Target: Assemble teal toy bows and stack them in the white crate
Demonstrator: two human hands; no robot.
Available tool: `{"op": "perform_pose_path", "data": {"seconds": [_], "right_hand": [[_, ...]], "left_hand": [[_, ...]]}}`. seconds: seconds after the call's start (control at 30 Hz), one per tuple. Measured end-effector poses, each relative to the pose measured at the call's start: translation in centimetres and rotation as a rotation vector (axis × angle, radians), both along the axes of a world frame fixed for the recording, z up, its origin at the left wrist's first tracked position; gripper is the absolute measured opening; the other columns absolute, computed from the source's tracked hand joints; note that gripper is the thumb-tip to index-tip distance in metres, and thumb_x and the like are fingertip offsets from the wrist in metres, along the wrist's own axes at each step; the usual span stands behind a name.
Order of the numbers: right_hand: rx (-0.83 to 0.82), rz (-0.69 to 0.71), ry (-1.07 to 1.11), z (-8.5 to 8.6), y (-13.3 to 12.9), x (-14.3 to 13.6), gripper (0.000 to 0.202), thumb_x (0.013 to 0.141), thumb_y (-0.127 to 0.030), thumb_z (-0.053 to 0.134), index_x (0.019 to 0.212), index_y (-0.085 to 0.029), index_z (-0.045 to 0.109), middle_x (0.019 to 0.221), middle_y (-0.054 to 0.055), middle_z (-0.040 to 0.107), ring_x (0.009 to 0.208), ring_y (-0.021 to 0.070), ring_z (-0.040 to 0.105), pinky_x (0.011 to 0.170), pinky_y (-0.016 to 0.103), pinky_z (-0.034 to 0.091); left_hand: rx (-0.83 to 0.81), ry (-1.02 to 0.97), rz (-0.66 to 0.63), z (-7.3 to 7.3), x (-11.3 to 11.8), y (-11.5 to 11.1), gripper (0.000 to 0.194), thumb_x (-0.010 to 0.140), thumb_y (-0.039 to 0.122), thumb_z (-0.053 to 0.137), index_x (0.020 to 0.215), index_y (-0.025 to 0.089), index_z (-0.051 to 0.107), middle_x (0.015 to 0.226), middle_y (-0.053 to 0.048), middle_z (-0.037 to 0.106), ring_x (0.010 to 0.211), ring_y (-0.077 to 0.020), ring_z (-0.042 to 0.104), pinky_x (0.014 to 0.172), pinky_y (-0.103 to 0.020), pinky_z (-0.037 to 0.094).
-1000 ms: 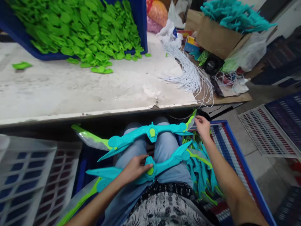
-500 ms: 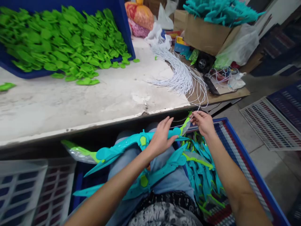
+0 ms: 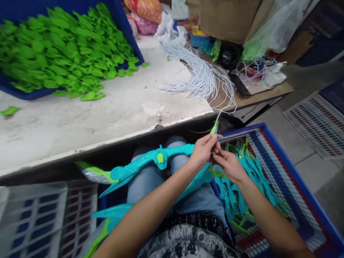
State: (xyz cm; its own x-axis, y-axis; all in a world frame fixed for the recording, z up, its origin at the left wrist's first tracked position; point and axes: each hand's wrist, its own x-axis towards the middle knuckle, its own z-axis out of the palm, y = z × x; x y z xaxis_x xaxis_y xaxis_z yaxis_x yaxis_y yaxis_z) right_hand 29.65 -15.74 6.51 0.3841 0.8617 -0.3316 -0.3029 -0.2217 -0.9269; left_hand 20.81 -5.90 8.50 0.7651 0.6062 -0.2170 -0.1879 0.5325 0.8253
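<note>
Across my knees lies a teal bow-shaped piece (image 3: 145,160) with a green pentagon at its middle and green-and-clear tips. My left hand (image 3: 203,149) pinches its right end, where a white string (image 3: 217,120) runs up to the table. Close beside it, my right hand (image 3: 228,163) has its fingers drawn together at the same end; what they hold is too small to make out. A second teal piece (image 3: 195,182) rests nearer my body, partly under my left forearm.
A blue bin (image 3: 134,46) of green parts and a bundle of white strings (image 3: 200,77) occupy the white table (image 3: 120,107). On the right, a blue-rimmed crate (image 3: 287,163) holds several teal pieces. Clutter and a cardboard box (image 3: 228,19) stand at the back.
My left hand has moved right from the teal arm to its end and closed. My right hand has come down beside it. The view has shifted slightly.
</note>
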Motion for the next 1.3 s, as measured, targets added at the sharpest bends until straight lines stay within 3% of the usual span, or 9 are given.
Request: {"op": "perform_pose_path", "data": {"seconds": [0.37,0.53,0.67,0.77,0.87,0.97,1.07,1.2,1.3], "right_hand": [[-0.046,-0.041,0.074,-0.8,-0.2,-3.0,0.034,0.055,-0.042,0.084,0.073,-0.016,0.071,0.059,0.001,0.062,0.052,0.0104,0.051,0.048,0.022,0.037],[-0.052,-0.094,0.079,-0.9,-0.1,-3.1,0.037,0.048,-0.042,0.086,0.065,-0.016,0.067,0.053,-0.004,0.056,0.046,0.0069,0.042,0.043,0.020,0.031],[-0.045,-0.023,0.039,-0.8,-0.9,-2.3,0.032,0.053,-0.041,0.084,0.061,-0.016,0.067,0.050,-0.004,0.054,0.045,0.0065,0.041,0.044,0.021,0.031],[-0.054,-0.002,-0.017,-0.7,-1.8,-1.4,0.026,0.063,-0.042,0.080,0.071,-0.018,0.073,0.059,0.000,0.064,0.051,0.0098,0.051,0.047,0.022,0.038],[-0.016,0.054,-0.143,-0.6,-2.2,-0.8,0.027,0.072,-0.045,0.073,0.085,-0.021,0.077,0.073,0.004,0.071,0.061,0.0138,0.060,0.053,0.026,0.046],[0.029,0.157,-0.286,-0.3,-1.9,-0.8,0.025,0.074,-0.045,0.071,0.084,-0.022,0.077,0.083,0.005,0.073,0.072,0.0173,0.065,0.061,0.030,0.051],[0.002,0.229,-0.271,0.0,-1.8,-0.9,0.028,0.075,-0.045,0.071,0.086,-0.020,0.076,0.072,0.004,0.072,0.061,0.0153,0.064,0.055,0.028,0.050],[-0.010,0.173,-0.117,0.2,-2.7,-0.2,0.031,0.072,-0.046,0.074,0.086,-0.019,0.075,0.067,0.004,0.071,0.057,0.0151,0.064,0.049,0.025,0.045],[0.017,-0.018,-0.047,0.3,-3.7,1.1,0.030,0.067,-0.047,0.078,0.079,-0.020,0.075,0.071,0.005,0.072,0.061,0.0160,0.064,0.050,0.026,0.045]], "left_hand": [[0.157,0.031,0.175,-0.3,0.8,-0.2,0.030,0.087,0.042,0.054,0.084,0.014,0.065,0.055,0.003,0.054,0.048,-0.0059,0.044,0.048,-0.018,0.035],[0.020,-0.051,0.085,0.0,1.4,-0.8,0.029,0.087,0.041,0.057,0.086,0.012,0.065,0.056,0.002,0.055,0.047,-0.0057,0.045,0.046,-0.018,0.034],[-0.019,-0.041,-0.127,0.2,-0.6,0.6,0.026,0.083,0.037,0.064,0.090,0.012,0.067,0.072,-0.004,0.067,0.065,-0.0106,0.061,0.064,-0.023,0.049],[0.121,0.064,-0.147,-0.1,-3.2,2.5,0.024,0.080,0.033,0.069,0.090,0.012,0.069,0.081,-0.005,0.071,0.077,-0.0147,0.066,0.076,-0.028,0.052],[0.226,0.200,-0.160,-0.7,-5.0,3.4,0.024,0.080,0.035,0.068,0.083,0.011,0.069,0.072,-0.004,0.070,0.068,-0.0145,0.066,0.069,-0.027,0.053],[0.318,0.260,-0.217,-0.8,-4.6,3.0,0.024,0.084,0.035,0.063,0.079,0.012,0.068,0.065,-0.003,0.068,0.059,-0.0127,0.064,0.060,-0.024,0.052],[0.486,0.292,-0.248,-0.2,-3.6,2.8,0.022,0.088,0.030,0.055,0.081,0.013,0.068,0.066,-0.003,0.067,0.059,-0.0128,0.063,0.060,-0.024,0.051],[0.846,0.439,-0.206,-0.7,-5.3,3.3,0.028,0.089,0.028,0.051,0.108,0.012,0.065,0.095,-0.010,0.071,0.088,-0.0222,0.066,0.080,-0.035,0.053],[1.303,0.737,-0.128,-3.1,-8.8,3.2,0.042,0.084,0.021,0.055,0.124,0.012,0.057,0.130,-0.018,0.056,0.123,-0.0336,0.048,0.103,-0.050,0.038]]}}
